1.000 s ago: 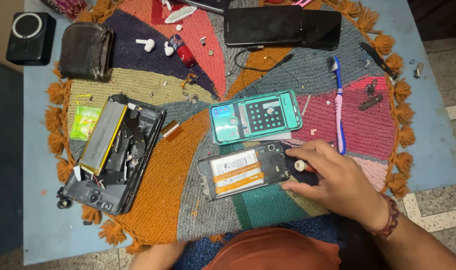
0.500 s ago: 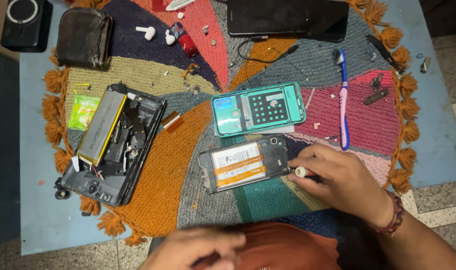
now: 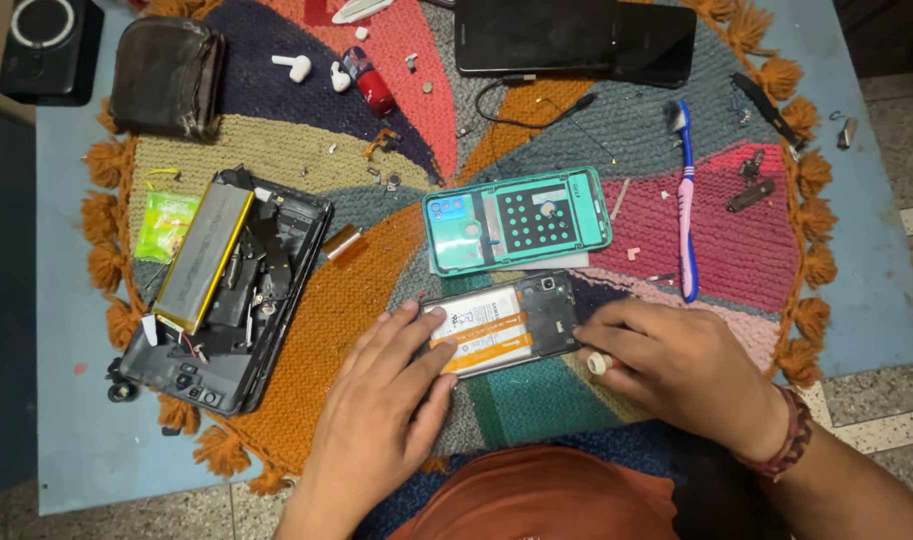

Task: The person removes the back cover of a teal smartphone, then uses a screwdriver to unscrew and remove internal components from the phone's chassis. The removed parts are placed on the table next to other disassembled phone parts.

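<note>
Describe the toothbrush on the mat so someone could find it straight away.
Start at the round multicoloured woven mat with orange tassels. On its pink wedge, right of the teal phone back cover, lies the toothbrush: a long blue and pink handle, bristles pointing away, the only slim, bright stick among dark metal bits.

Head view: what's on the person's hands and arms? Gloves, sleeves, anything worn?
Both hands are bare, no gloves. The left hand and its forearm show no sleeve, watch or ring. The right hand has a dark reddish beaded bracelet at the wrist, with no sleeve visible on that forearm either.
</note>
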